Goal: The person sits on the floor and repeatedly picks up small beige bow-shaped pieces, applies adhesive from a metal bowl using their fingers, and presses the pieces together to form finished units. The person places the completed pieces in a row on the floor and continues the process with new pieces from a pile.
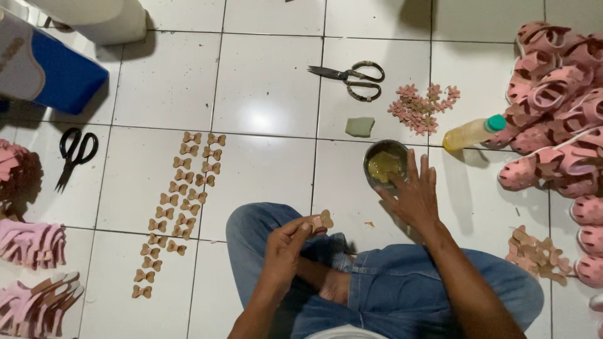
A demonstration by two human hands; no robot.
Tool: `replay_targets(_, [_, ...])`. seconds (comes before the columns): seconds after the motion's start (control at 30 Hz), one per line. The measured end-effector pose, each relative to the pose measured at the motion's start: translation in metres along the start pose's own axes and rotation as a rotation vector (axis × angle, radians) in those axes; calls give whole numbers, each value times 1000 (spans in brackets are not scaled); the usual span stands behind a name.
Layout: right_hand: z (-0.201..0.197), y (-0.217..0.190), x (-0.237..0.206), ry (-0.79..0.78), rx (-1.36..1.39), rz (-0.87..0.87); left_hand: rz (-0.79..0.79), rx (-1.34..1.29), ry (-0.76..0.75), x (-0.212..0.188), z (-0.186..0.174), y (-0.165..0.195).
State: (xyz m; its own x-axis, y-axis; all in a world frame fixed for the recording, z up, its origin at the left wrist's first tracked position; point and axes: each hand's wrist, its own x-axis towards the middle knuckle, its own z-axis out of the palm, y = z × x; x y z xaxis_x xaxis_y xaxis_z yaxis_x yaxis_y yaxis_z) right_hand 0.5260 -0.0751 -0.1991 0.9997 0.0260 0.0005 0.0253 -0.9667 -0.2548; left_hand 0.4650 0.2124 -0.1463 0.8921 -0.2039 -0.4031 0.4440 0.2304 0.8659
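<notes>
I sit cross-legged on a white tiled floor in blue jeans. My left hand (286,242) pinches a small tan bow-shaped piece (323,220) above my knee. My right hand (411,191) reaches forward with fingers spread, its fingertips at the rim of a small dark round tin (372,155) of yellowish glue. Two rows of several tan bow pieces (178,210) lie on the floor to my left.
Scissors (352,76) lie ahead, black scissors (74,154) at left. A green scrap (359,126), pink flower cutouts (422,107), a yellow bottle with green cap (472,132), a pile of pink clogs (559,107), tan scraps (535,254), pink strap stacks (31,242) and a blue-white box (44,66) surround me.
</notes>
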Motion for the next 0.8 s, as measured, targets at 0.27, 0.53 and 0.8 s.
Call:
replay_targets(0.27, [3,2,17,-78,-43,26,-69,-72,20,17,0,8])
replay_targets(0.53, [16,7,15,73,-96,-119,-21,-55,-36,18,-3,-5])
replay_targets(0.8, [8,7,-15,-62,9,-63,-1,-176,-101,12,-6,-2])
